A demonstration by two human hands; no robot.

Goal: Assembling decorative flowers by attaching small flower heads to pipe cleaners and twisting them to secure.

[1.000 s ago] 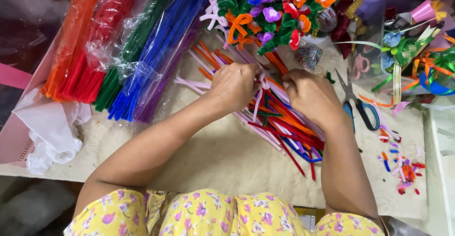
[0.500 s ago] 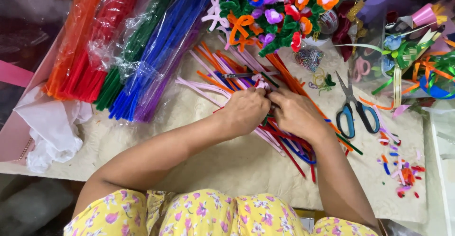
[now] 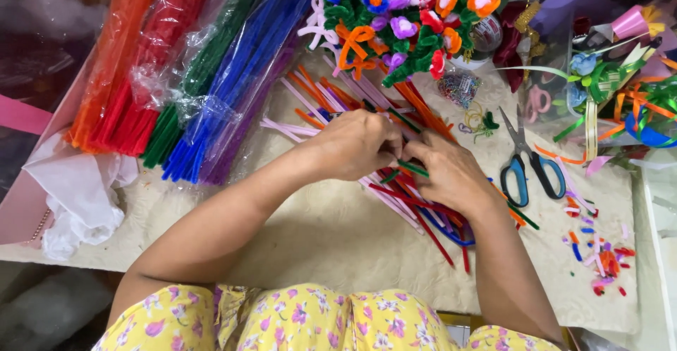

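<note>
Green pipe cleaner (image 3: 411, 168) is pinched between the left hand (image 3: 360, 144) and right hand (image 3: 451, 174), above the loose pile of pipe cleaners (image 3: 423, 206) (mostly red and pink). Bending seems underway; a firm fingertip pinch is called for next.

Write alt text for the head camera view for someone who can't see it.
Left hand and right hand meet over a loose pile of pipe cleaners, pinching a green pipe cleaner. Bagged pipe cleaner bundles lie left, blue-handled scissors right, pipe-cleaner flowers behind.
</note>
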